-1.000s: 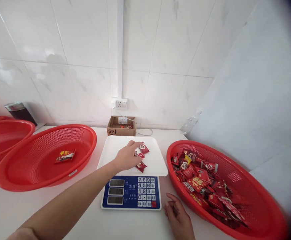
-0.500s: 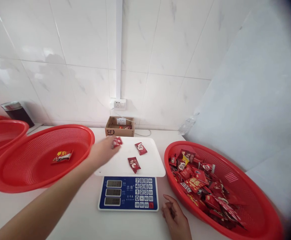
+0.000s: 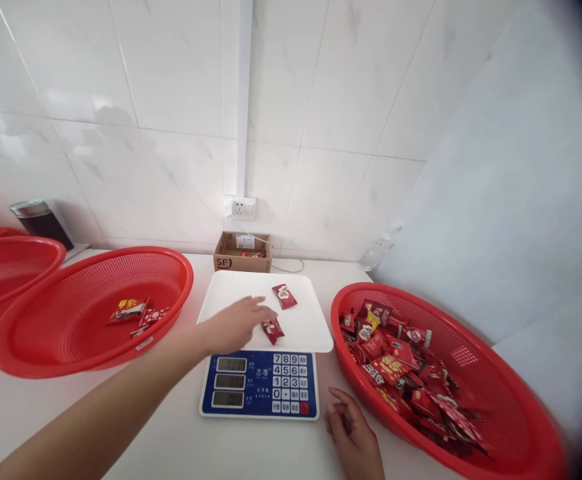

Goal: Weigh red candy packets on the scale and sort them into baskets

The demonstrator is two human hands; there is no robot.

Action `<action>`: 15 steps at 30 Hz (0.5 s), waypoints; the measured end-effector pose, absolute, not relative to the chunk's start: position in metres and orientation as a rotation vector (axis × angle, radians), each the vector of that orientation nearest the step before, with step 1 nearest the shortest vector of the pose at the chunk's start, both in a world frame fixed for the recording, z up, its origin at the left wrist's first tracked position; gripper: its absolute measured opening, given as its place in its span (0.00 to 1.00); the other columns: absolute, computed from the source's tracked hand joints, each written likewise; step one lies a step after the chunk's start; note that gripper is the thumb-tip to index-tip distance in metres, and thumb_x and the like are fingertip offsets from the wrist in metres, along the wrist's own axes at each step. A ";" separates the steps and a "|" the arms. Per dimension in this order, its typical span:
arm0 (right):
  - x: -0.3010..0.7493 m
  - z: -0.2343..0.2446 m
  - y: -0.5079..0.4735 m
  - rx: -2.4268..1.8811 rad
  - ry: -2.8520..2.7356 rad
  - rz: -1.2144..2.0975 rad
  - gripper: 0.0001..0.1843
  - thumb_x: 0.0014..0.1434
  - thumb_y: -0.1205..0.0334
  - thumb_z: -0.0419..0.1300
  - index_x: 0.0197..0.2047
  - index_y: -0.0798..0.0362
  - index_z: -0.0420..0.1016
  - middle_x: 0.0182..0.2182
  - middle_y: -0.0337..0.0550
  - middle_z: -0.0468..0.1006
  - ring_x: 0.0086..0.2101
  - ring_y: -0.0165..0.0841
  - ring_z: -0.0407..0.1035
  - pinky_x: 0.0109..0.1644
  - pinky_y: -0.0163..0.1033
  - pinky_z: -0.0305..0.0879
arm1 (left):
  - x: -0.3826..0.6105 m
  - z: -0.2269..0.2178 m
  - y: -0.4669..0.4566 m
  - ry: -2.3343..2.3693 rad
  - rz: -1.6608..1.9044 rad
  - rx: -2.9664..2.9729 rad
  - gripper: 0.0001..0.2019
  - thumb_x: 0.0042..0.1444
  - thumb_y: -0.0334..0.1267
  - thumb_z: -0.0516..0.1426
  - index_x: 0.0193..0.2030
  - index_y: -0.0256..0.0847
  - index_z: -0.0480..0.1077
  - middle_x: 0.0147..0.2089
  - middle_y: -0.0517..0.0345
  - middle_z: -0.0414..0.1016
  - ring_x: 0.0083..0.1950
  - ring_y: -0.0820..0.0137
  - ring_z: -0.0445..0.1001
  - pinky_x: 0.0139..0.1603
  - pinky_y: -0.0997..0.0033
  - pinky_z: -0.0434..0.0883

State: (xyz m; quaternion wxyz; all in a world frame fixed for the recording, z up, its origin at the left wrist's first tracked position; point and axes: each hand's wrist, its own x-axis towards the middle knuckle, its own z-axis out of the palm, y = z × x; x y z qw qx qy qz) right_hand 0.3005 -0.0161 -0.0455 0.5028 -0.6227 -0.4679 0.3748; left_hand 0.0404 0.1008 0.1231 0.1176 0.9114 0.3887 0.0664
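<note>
My left hand (image 3: 241,323) reaches over the white weighing pan (image 3: 225,287) of a blue-faced digital scale (image 3: 259,385). Its fingers are apart and stretched out, with the fingertips at a small dark-red candy packet (image 3: 273,331); whether they press on it I cannot tell. Behind that, a second red candy packet (image 3: 285,296) lies on the pan. My right hand (image 3: 353,430) rests on the table to the right of the scale, fingers curled in, and no object shows in it. The left red basket (image 3: 61,293) holds a few packets, one a dotted red packet (image 3: 153,317).
At the right, a large red basket (image 3: 513,417) is heaped with red snack packets. Behind the scale stands a small cardboard box (image 3: 243,262) with packets inside. Another red basket (image 3: 15,250) and a dark flask (image 3: 48,225) are at the far left. A wall socket (image 3: 243,208) sits above.
The dotted red packet that my left hand held over the pan now lies in the left basket. My left hand is now at the nearer packet on the pan. My right hand stays put.
</note>
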 end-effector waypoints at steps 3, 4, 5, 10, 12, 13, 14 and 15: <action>0.302 -0.047 -0.015 -1.464 -1.147 0.908 0.26 0.50 0.43 0.56 0.45 0.55 0.70 0.20 0.37 0.69 0.22 0.31 0.66 0.27 0.33 0.65 | 0.067 0.121 0.110 0.941 0.092 2.700 0.28 0.46 0.22 0.48 0.54 0.47 0.63 0.55 0.59 0.67 0.61 0.66 0.58 0.62 0.60 0.53; 0.302 -0.047 -0.014 -1.457 -1.153 0.911 0.26 0.50 0.43 0.57 0.44 0.55 0.71 0.20 0.37 0.69 0.21 0.31 0.66 0.26 0.33 0.65 | 0.073 0.122 0.114 0.947 0.076 2.713 0.25 0.46 0.24 0.50 0.51 0.47 0.65 0.52 0.57 0.70 0.57 0.64 0.62 0.60 0.60 0.56; 0.302 -0.048 -0.013 -1.453 -1.157 0.911 0.26 0.49 0.43 0.57 0.44 0.55 0.71 0.19 0.37 0.69 0.21 0.31 0.66 0.26 0.33 0.65 | 0.077 0.123 0.120 0.984 0.075 2.728 0.22 0.46 0.26 0.51 0.49 0.46 0.66 0.49 0.56 0.70 0.53 0.63 0.66 0.56 0.61 0.61; 0.302 -0.054 -0.011 -1.450 -1.147 0.849 0.25 0.50 0.44 0.57 0.44 0.55 0.71 0.19 0.36 0.70 0.20 0.30 0.65 0.25 0.32 0.64 | 0.093 0.126 0.152 1.259 0.152 2.762 0.28 0.44 0.26 0.50 0.56 0.43 0.58 0.53 0.48 0.62 0.50 0.59 0.66 0.44 0.62 0.67; 0.301 -0.054 -0.010 -1.446 -1.146 0.840 0.25 0.50 0.44 0.57 0.43 0.54 0.72 0.18 0.36 0.70 0.19 0.30 0.64 0.24 0.32 0.63 | 0.099 0.124 0.164 1.272 0.104 2.767 0.31 0.43 0.26 0.52 0.57 0.44 0.57 0.55 0.47 0.60 0.52 0.58 0.66 0.45 0.61 0.67; 0.301 -0.054 -0.010 -1.446 -1.150 0.842 0.25 0.49 0.44 0.58 0.42 0.54 0.73 0.18 0.36 0.70 0.19 0.30 0.65 0.24 0.32 0.63 | 0.101 0.122 0.169 1.271 0.072 2.771 0.29 0.42 0.26 0.53 0.55 0.44 0.59 0.55 0.48 0.60 0.51 0.57 0.66 0.45 0.60 0.67; 0.301 -0.054 -0.010 -1.447 -1.152 0.841 0.25 0.48 0.43 0.58 0.42 0.54 0.73 0.19 0.37 0.70 0.19 0.30 0.65 0.24 0.32 0.63 | 0.104 0.121 0.173 1.269 0.044 2.777 0.26 0.42 0.27 0.54 0.52 0.44 0.62 0.55 0.48 0.60 0.50 0.57 0.66 0.45 0.59 0.67; 0.300 -0.055 -0.011 -1.452 -1.145 0.828 0.26 0.48 0.42 0.58 0.42 0.54 0.73 0.19 0.37 0.70 0.19 0.30 0.65 0.24 0.32 0.63 | 0.106 0.120 0.176 1.272 0.027 2.784 0.23 0.42 0.28 0.54 0.48 0.43 0.65 0.55 0.48 0.60 0.50 0.57 0.66 0.45 0.59 0.67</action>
